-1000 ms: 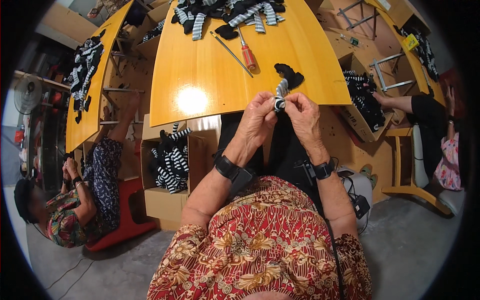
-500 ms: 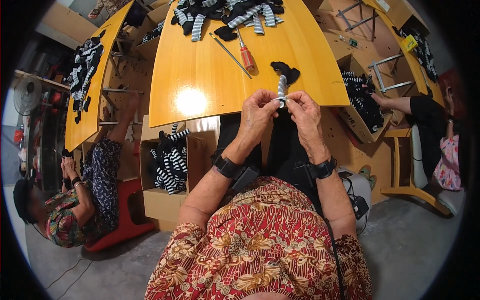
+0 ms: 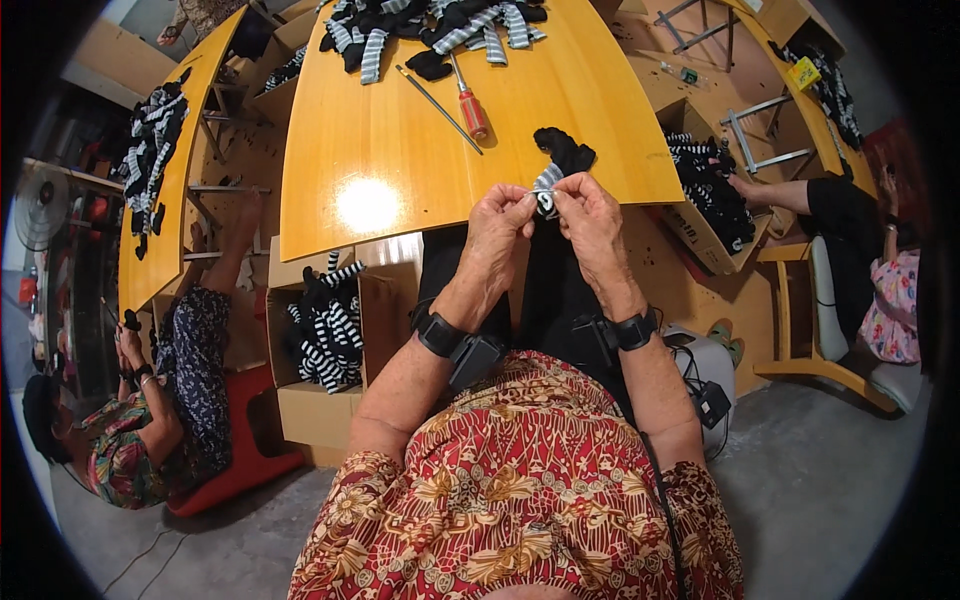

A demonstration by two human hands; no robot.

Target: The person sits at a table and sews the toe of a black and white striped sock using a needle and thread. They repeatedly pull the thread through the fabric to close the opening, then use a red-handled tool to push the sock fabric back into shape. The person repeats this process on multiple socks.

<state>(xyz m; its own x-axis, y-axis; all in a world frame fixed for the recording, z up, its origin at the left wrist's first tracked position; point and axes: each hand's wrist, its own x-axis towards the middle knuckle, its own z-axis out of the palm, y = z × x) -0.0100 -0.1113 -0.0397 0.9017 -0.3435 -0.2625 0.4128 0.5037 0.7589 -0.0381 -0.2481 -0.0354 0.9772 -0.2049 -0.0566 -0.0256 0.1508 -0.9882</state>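
My left hand (image 3: 498, 228) and my right hand (image 3: 590, 218) are close together at the near edge of the yellow table (image 3: 400, 140). Thumbs and forefingers of both pinch the near end of a striped knitted piece (image 3: 569, 153), which looks like a small sock. Its grey-and-white part leads away from my fingers to a black part lying on the tabletop. A black-and-white bit of it shows between my fingertips. Beyond my left hand lie a red-handled screwdriver (image 3: 471, 112) and a thin dark rod (image 3: 440, 110). Similar striped pieces (image 3: 430, 28) are heaped at the far end.
An open cardboard box (image 3: 318, 412) of striped pieces stands at the table's left. Another cardboard box (image 3: 712, 238) of them is on the right. Co-workers sit on both sides, near a left table (image 3: 172, 250) and a right table bearing more pieces (image 3: 835, 95).
The view has shifted slightly, so the table and boxes sit a little further left. The knitted piece has turned between my fingers, and more of its black-and-white end shows. Both hands keep their pinch.
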